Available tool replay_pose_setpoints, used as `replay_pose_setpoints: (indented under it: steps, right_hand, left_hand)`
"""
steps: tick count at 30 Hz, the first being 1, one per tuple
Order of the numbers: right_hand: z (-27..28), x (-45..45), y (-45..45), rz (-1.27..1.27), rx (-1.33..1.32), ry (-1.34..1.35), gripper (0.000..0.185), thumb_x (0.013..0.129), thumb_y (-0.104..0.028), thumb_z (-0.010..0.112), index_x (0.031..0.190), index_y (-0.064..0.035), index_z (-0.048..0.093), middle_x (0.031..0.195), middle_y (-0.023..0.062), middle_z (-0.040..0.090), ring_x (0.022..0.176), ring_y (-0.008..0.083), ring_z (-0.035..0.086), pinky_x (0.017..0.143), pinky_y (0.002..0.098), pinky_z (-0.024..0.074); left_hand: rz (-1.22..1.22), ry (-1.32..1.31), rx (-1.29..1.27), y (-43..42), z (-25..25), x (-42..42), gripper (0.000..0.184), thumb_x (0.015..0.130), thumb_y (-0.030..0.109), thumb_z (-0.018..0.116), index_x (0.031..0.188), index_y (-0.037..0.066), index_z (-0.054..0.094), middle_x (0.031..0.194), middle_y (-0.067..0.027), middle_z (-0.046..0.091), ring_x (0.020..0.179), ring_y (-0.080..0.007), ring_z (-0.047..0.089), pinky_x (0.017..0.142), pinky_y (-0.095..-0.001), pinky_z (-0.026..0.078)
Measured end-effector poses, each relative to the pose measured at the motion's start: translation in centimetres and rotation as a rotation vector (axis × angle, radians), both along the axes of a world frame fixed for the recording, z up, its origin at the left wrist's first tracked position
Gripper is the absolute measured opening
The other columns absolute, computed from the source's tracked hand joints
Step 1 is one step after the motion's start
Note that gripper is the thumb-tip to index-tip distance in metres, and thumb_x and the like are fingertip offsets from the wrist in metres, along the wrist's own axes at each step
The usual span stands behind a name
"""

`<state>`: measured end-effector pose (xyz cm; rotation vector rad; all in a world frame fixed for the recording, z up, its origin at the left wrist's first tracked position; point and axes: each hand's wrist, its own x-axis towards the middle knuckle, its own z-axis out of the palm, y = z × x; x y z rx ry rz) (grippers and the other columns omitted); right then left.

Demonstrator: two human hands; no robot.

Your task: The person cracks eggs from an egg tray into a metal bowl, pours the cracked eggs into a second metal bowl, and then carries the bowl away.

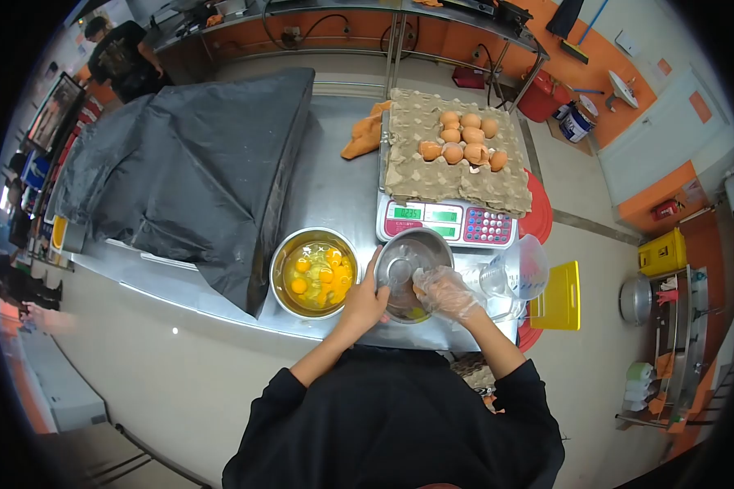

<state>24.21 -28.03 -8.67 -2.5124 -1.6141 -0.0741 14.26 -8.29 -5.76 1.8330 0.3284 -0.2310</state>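
Observation:
My bare left hand (368, 305) grips the left rim of a steel bowl (400, 265), its fingers wrapped over the edge. My right hand (448, 294), in a clear plastic glove, is closed over the right side of that bowl. A tan patch shows at its fingertips, but I cannot make out what it is. A little yellowish liquid shows low in the bowl. Just left stands a second steel bowl (276, 281) with several yolks (324, 277) in egg white. Beyond the hands, several eggs and broken shells (465, 138) sit on a cardboard egg tray (412, 175).
The tray rests on a digital scale (448, 224). A clear measuring jug (526, 269) and a yellow board (557, 297) are at the right table edge. A black-covered block (196, 175) fills the left; an orange cloth (363, 138) lies behind. A person (126, 61) stands far left.

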Motion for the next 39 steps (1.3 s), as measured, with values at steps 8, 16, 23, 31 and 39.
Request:
replay_pose_setpoints:
  steps: [8,16,23,31,39]
  right_hand:
    - [0.2,-0.8,-0.4,-0.062,0.135,0.011,0.009,0.087,-0.015,0.056,0.091,-0.0071,0.057,0.069,0.0113,0.062,0.060,0.0286,0.063,0.055,0.0408,0.0493]
    - [1.0,-0.8,-0.1,-0.174,-0.132,0.222,0.026,0.086,-0.013,0.058,0.111,-0.0036,0.058,0.082,0.0149,0.067,0.077,0.0328,0.067,0.069,0.0470,0.0531]
    - [4.0,-0.1,-1.1,-0.346,0.322,0.782,0.047,0.085,-0.014,0.071,0.127,-0.0038,0.055,0.116,0.0168,0.065,0.100,0.0247,0.066,0.084,0.0343,0.0537]
    - [4.0,-0.3,-1.7,-0.489,0.535,1.465,0.049,0.087,-0.013,0.070,0.129,0.0042,0.051,0.120,0.0093,0.059,0.099,0.0145,0.060,0.082,0.0277,0.0515]
    - [0.3,-1.3,-1.4,-0.439,0.815,1.162,0.040,0.083,-0.008,0.067,0.123,-0.0038,0.058,0.106,0.0099,0.063,0.092,0.0145,0.062,0.081,0.0288,0.0520]
  left_hand:
    - [-0.006,-0.033,0.091,-0.7,0.8,0.4,0.076,0.088,0.008,0.047,0.154,0.022,0.012,0.057,-0.0172,0.062,0.049,-0.0289,0.065,0.063,-0.0406,0.057]
    - [-0.008,-0.033,0.091,-0.5,1.4,0.3,0.077,0.088,0.008,0.049,0.154,0.020,0.011,0.056,-0.0166,0.062,0.048,-0.0283,0.065,0.062,-0.0406,0.056]
    - [-0.033,0.062,0.173,0.2,-0.4,0.4,0.078,0.090,0.022,0.053,0.150,-0.002,0.009,0.064,-0.0185,0.065,0.057,-0.0326,0.067,0.066,-0.0437,0.055]
    - [-0.136,-0.413,0.652,0.2,0.8,1.5,0.053,0.090,0.039,0.061,0.132,0.007,0.054,0.083,-0.0162,0.069,0.076,-0.0375,0.067,0.074,-0.0468,0.053]
    - [-0.164,-0.222,-0.037,-1.8,0.8,4.5,0.037,0.076,0.018,0.080,0.109,0.005,0.070,0.098,-0.0139,0.072,0.081,-0.0217,0.072,0.073,-0.0299,0.057]
